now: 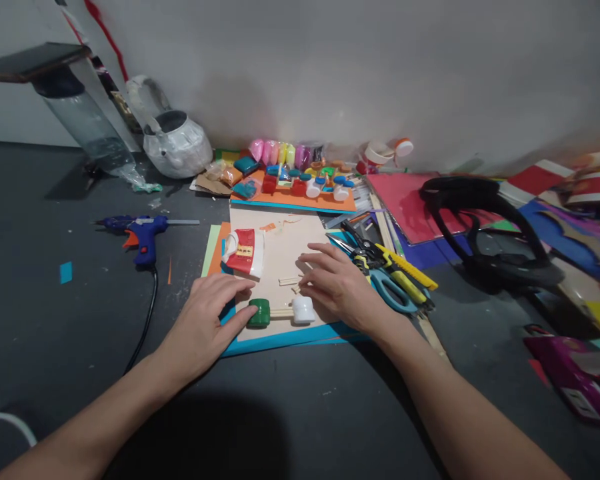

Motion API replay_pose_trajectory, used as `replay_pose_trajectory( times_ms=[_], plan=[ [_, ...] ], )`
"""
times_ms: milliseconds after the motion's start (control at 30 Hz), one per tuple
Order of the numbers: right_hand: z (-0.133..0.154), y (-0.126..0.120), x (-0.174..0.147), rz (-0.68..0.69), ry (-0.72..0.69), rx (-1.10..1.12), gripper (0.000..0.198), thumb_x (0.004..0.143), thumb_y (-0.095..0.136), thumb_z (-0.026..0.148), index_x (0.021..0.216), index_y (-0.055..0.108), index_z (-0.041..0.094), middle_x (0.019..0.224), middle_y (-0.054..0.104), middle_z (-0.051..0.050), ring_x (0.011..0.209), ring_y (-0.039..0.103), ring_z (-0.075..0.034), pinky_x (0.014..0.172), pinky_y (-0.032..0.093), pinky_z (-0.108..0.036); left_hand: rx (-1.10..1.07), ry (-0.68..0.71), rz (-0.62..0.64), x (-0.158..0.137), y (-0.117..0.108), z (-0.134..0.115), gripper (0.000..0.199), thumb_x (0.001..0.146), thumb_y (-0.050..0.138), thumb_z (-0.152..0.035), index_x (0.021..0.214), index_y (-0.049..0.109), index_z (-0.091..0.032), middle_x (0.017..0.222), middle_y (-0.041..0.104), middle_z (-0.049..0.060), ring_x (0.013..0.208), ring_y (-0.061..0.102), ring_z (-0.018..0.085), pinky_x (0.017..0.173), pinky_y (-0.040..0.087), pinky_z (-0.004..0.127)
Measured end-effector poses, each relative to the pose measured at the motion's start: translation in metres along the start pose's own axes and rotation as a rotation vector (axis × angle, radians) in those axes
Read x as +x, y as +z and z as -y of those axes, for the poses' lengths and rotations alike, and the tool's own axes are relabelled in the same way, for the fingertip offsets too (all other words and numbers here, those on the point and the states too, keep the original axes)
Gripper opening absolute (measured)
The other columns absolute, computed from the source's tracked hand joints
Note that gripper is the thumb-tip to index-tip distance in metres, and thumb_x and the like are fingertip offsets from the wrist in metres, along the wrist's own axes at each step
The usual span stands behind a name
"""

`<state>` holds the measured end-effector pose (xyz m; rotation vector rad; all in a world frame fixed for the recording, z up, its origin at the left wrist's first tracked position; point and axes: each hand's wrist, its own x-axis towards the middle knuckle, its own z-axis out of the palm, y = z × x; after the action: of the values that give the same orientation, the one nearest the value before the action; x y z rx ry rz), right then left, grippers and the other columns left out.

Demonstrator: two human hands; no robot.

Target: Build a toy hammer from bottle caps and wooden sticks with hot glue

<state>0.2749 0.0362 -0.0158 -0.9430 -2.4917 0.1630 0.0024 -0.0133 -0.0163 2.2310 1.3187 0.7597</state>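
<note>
A person's hands work low over a beige sheet (283, 250) laid on blue paper (280, 338) at a dark table. The left hand (213, 310) is spread wide, thumb tip at a green pot (259, 313), which lies on the sheet and is joined by pale wooden sticks (281, 313) to a white pot (303, 311). The right hand (337, 287), fingers loosely apart, is beside shorter sticks (288, 281); whether its fingertips touch them cannot be told. A red-and-white cup piece (246, 252) lies just beyond the left fingers, with a blue glue gun (147, 240) at left and teal-handled scissors (393, 293) at right.
</note>
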Motion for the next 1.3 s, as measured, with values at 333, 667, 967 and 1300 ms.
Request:
replay_pose_trajectory(
  times_ms=[333,667,967,1300],
  plan=[
    [0.000,-0.001,-0.001,0.054,-0.006,-0.054,0.009,0.092,0.060,0.021,0.088,0.067,0.017,0.115,0.065,-0.011,0.128,0.045,-0.031,0.108,0.040,-0.056,0.013,-0.012,-0.004,0.000,0.001,0.003,0.022,0.095,0.054,-0.034,0.114,0.058,-0.024,0.111,0.068,0.004,0.105,0.059,0.023,0.093,0.040,0.041],
    [0.001,-0.003,-0.005,0.032,0.009,-0.079,0.013,0.093,0.058,0.020,0.090,0.070,0.018,0.116,0.066,-0.010,0.131,0.044,-0.030,0.110,0.038,-0.056,0.018,0.012,-0.010,0.000,0.002,0.003,0.021,0.095,0.055,-0.033,0.113,0.058,-0.024,0.110,0.069,0.004,0.104,0.059,0.023,0.092,0.041,0.041],
    [-0.002,-0.013,-0.010,-0.026,0.079,-0.107,0.012,0.093,0.058,0.020,0.093,0.069,0.019,0.118,0.064,-0.011,0.130,0.045,-0.030,0.108,0.040,-0.055,0.022,0.020,-0.010,-0.001,0.001,0.003,0.021,0.095,0.054,-0.032,0.114,0.057,-0.023,0.112,0.068,0.004,0.106,0.059,0.022,0.093,0.040,0.041],
    [0.002,0.001,0.001,0.008,0.030,-0.033,0.012,0.092,0.061,0.023,0.086,0.071,0.019,0.118,0.064,-0.011,0.130,0.044,-0.030,0.105,0.043,-0.054,0.015,0.010,-0.017,-0.001,0.001,0.001,0.021,0.095,0.053,-0.035,0.112,0.058,-0.024,0.112,0.069,0.006,0.107,0.060,0.024,0.095,0.041,0.043]
  ],
)
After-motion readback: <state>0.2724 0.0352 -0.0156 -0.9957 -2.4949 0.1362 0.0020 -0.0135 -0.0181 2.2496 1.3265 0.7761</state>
